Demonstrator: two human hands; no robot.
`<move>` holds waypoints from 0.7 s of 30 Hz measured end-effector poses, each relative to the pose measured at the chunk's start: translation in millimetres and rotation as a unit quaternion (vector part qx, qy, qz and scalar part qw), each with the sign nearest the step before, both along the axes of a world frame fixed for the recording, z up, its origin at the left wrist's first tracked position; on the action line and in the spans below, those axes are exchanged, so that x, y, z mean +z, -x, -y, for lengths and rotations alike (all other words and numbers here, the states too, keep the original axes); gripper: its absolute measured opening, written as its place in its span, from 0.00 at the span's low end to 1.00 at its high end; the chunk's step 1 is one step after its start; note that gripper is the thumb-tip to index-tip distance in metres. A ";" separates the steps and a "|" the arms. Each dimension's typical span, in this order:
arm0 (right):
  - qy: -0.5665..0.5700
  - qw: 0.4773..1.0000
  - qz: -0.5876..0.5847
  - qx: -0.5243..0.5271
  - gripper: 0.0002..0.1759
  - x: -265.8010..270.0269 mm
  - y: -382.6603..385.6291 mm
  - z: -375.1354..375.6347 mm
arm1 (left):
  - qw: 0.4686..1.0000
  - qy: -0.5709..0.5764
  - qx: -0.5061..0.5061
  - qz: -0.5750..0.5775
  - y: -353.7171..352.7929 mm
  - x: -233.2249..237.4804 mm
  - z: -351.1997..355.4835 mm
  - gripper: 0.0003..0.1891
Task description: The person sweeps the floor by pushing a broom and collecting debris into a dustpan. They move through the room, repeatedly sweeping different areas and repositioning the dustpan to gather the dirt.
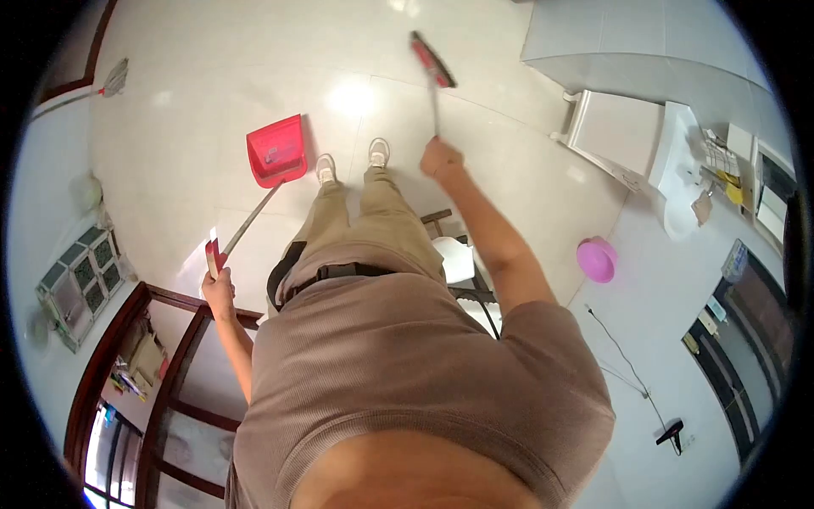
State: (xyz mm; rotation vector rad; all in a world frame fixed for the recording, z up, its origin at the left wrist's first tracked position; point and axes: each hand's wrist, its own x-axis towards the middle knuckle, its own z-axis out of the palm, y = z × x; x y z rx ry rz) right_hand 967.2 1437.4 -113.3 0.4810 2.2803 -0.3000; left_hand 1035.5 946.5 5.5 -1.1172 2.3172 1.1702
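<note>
My left hand (219,290) is closed around the red top of a long-handled dustpan (278,151). Its red pan lies on the pale tiled floor, ahead and left of my feet. Out in front on the right, my right hand (441,158) grips the thin grey handle of a broom (433,61). The broom's red head with dark bristles is slightly blurred and sits well away from the pan, farther ahead on the floor side.
A white washbasin (676,170) and cabinet stand on the right, with a pink basin (596,259) below. A mop (115,78) lies far left. A hair dryer (671,434) hangs on the right wall. Behind my legs is a white seat (455,259). A dark-framed door (161,399) is at left.
</note>
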 end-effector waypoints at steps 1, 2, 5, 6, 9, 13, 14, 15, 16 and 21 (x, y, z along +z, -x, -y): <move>0.028 1.000 0.006 0.005 0.16 4.1 -16.6 11.6 | 1.000 -0.005 -0.009 0.000 6.0 1.0 -8.1 0.11; 0.056 0.998 0.012 0.011 0.16 9.9 -30.6 18.6 | 1.000 -0.009 -0.018 0.000 10.7 -0.2 -14.2 0.11; 0.102 0.993 0.028 -0.044 0.17 40.4 -56.6 28.2 | 0.999 -0.001 -0.045 0.016 24.9 -13.8 -14.2 0.12; 0.099 0.993 0.031 -0.049 0.17 37.9 -67.5 23.8 | 0.999 -0.003 -0.049 0.020 29.3 -17.5 -14.2 0.12; 0.127 0.985 -0.007 -0.112 0.19 32.5 -99.4 -6.3 | 0.996 0.006 -0.086 0.019 47.6 -32.5 -7.1 0.12; 0.199 0.897 -0.023 -0.395 0.21 29.3 -146.1 -64.0 | 0.993 -0.002 -0.121 0.003 76.3 -22.3 -21.5 0.13; 0.178 0.895 -0.022 -0.409 0.22 38.2 -148.0 -76.3 | 0.993 -0.002 -0.121 0.005 82.4 -19.5 -25.8 0.13; 0.158 0.892 -0.020 -0.422 0.23 48.1 -150.3 -88.6 | 0.992 0.001 -0.129 0.002 87.9 -16.7 -29.1 0.13; 0.092 0.926 -0.110 -0.348 0.22 5.2 -178.1 -113.2 | 0.991 0.004 -0.136 0.000 92.1 -14.8 -32.3 0.14; 0.006 0.917 -0.031 -0.397 0.09 7.8 -143.7 -172.8 | 0.991 -0.006 -0.129 -0.030 99.0 -0.2 -44.9 0.09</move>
